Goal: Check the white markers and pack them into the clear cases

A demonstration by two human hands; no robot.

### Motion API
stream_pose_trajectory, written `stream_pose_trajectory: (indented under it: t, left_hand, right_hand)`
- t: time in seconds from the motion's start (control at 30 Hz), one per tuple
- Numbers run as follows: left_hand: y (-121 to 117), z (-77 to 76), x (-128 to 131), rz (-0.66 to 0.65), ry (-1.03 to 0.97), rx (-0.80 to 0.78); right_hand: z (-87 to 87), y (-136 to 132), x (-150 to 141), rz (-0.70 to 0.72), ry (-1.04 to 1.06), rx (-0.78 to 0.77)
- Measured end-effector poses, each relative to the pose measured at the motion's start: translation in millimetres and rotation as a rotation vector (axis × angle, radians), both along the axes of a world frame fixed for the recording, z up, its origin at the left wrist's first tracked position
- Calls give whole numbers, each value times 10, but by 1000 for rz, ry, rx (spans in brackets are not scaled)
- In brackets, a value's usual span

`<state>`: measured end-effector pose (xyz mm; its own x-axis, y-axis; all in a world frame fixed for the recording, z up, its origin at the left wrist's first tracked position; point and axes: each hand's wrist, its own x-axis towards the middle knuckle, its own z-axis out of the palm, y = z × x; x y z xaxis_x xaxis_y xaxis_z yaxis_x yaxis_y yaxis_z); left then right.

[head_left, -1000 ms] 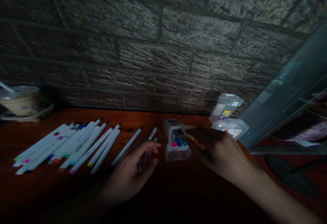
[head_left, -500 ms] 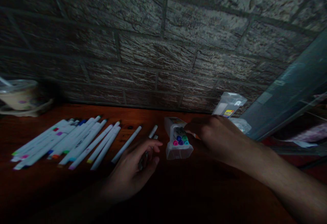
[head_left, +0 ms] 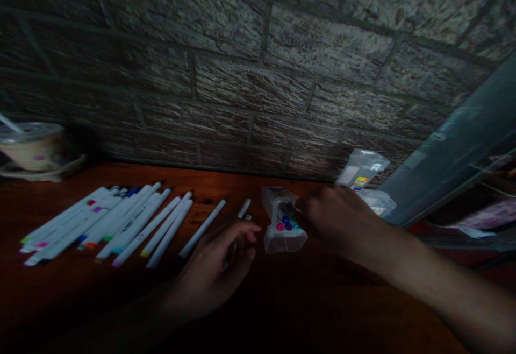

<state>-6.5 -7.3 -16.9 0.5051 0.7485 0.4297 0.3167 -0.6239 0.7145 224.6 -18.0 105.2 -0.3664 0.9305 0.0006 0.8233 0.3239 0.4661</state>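
A clear plastic case (head_left: 285, 242) lies on the wooden table, with several white markers inside. Their end caps (head_left: 286, 220) show pink, blue, purple and green. My right hand (head_left: 328, 211) is closed at the case's right side, its fingertips at the opening; what they grip is hidden. To the left, my left hand (head_left: 220, 260) hovers with fingers curled and thumb apart. It appears to hold nothing, though its palm is dark. Beyond its fingers, partly covered, are two white markers (head_left: 244, 209). Another white marker (head_left: 203, 228) lies just left of that hand.
Several white markers (head_left: 133, 219) lie side by side on the table (head_left: 161, 300) at left. A lidded drink cup (head_left: 32, 147) with a straw stands in a holder at far left. Clear plastic packaging (head_left: 363, 168) stands by the brick wall (head_left: 226, 79), near a grey metal post (head_left: 455, 122).
The view has shifted slightly. My right hand has dipped a little at the case's right side, covering more of the green caps. My left hand has moved slightly right.
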Motion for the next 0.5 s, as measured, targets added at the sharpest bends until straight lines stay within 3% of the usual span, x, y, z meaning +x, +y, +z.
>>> stream_pose_trajectory:
  t: [0.5]
  left_hand:
    - [4, -19, 4, 2, -21, -30]
  right_hand:
    - [11, -61, -129, -30, -72, 1]
